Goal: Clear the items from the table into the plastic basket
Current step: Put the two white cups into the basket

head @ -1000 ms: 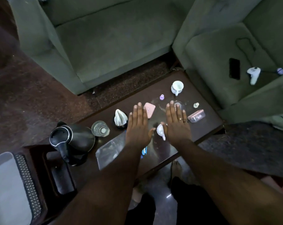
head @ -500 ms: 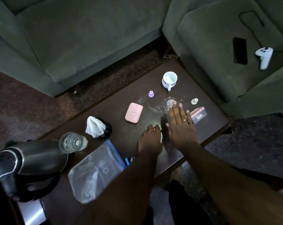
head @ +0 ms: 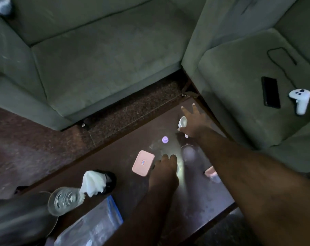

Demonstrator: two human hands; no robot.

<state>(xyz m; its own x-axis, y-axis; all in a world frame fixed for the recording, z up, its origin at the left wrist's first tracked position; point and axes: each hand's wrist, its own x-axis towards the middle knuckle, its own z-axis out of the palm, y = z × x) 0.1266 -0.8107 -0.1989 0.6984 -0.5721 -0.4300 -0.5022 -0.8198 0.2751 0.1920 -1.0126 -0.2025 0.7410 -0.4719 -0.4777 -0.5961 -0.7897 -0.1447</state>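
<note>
Hiding white cup (head: 182,121): right hand (head: 195,124).

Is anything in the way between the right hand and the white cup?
Nothing visible. The right hand is spread right over the white cup at the table's far end, with no object between them. Whether the fingers touch it can't be told.
</note>
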